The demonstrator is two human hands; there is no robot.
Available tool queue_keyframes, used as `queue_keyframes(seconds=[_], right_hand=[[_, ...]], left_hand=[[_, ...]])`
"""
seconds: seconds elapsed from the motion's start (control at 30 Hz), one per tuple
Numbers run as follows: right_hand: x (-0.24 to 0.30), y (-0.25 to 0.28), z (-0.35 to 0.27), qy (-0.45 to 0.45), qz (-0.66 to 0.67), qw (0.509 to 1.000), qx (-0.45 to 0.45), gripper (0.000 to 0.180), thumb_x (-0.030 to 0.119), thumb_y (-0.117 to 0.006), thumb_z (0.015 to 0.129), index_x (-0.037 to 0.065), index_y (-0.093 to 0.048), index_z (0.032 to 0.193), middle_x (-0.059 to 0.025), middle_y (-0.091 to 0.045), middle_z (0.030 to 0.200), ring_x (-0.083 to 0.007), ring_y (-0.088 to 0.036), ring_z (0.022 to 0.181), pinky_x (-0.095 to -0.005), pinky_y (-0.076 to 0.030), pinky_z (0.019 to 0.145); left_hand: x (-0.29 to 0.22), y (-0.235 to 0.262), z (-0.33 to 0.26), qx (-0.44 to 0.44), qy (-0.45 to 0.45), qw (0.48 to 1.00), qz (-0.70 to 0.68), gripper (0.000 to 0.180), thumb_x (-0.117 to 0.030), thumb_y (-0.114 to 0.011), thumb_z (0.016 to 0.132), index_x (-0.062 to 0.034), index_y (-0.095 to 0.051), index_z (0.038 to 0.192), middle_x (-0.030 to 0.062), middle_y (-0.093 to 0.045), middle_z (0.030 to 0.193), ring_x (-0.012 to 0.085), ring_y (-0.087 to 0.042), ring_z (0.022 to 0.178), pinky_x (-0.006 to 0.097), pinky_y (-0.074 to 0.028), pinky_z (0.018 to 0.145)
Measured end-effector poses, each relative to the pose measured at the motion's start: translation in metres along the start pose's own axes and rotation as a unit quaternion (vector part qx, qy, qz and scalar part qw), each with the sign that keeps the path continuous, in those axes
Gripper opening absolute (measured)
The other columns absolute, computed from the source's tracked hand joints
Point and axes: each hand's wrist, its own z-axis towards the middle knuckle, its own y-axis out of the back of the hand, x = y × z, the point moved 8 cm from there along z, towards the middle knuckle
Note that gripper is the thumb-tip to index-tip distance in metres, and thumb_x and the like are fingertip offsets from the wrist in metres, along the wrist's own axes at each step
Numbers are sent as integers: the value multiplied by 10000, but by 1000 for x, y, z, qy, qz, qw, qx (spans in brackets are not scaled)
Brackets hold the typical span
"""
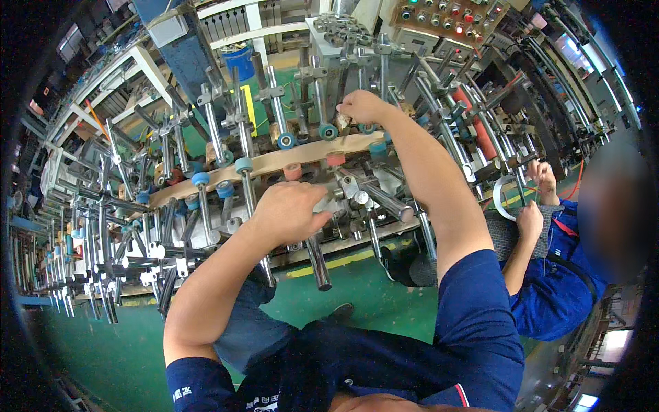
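A long pale, wood-coloured strip point(261, 165) runs through the machine between two rows of small rollers on steel rods. My left hand point(292, 211) is on the near side, over the rods, just below a pinkish roller point(292, 172). Its thumb and forefinger are apart with nothing visible between them; its other fingers are partly hidden. Across the strip, my right hand point(365, 108) is bent down with its fingers pinched together beside a steel rod point(319, 99). Whatever lies under those fingertips is too small to make out. A blue-rimmed roller point(328, 131) presses near the strip below them.
Steel rods with clamps point(103, 264) crowd the left and stick out toward me. A co-worker in blue point(556, 295) at the right holds a white ring-shaped roll point(504, 198). Behind stand a control panel point(449, 20) and a blue bucket point(238, 63). The floor point(384, 312) is green.
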Motion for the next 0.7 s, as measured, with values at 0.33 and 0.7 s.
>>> queue_keyframes(seconds=[0.33, 0.7], right_hand=[[-15, 8, 6, 28, -28, 997, -65, 457, 422, -532, 1025, 16, -741, 1006, -214, -730, 1031, -401, -689, 982, -520, -538, 882], [3, 5, 5, 23, -49, 997, -58, 456, 413, -524, 1026, 14, -744, 1023, -235, -725, 1033, -426, -684, 998, -529, -532, 909]], left_hand=[[-5, 1, 6, -7, -1, 1000, -3, 376, -373, -692, 886, -54, -677, 1085, 183, -728, 963, 383, -706, 948, 492, -550, 855], [3, 3, -3, 35, 20, 999, -5, 375, -382, -678, 902, -55, -670, 1085, 197, -728, 1004, 392, -696, 987, 504, -545, 864]])
